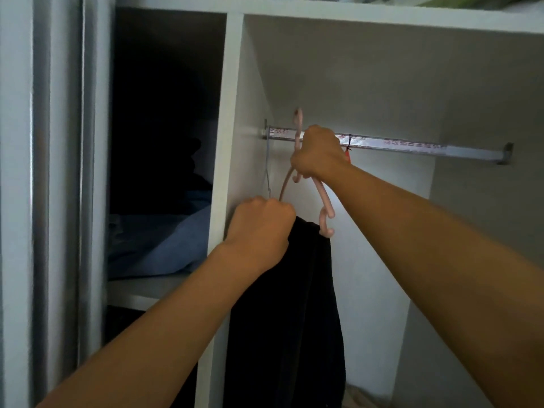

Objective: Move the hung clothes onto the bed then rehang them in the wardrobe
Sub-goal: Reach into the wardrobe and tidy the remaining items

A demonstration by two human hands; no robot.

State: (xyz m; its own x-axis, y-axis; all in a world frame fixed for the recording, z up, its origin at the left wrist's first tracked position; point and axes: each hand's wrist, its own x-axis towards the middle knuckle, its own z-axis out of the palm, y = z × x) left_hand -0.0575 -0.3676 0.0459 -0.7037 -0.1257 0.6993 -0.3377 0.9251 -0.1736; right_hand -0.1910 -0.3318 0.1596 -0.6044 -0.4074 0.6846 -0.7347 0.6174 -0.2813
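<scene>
Pink plastic hanger [322,198] hangs tilted in the wardrobe [232,113], its hook at the metal rail [412,147], a black garment [291,304] draped from it toward six o'clock. Right hand [319,153] grips the hanger's neck with fingers curled tight, in front of the rail. Left hand [260,231], at seven o'clock from the right, clutches the hanger's left arm and the garment's top. Folded blue cloth [159,242] lies on a shelf [141,288] at nine o'clock.
</scene>
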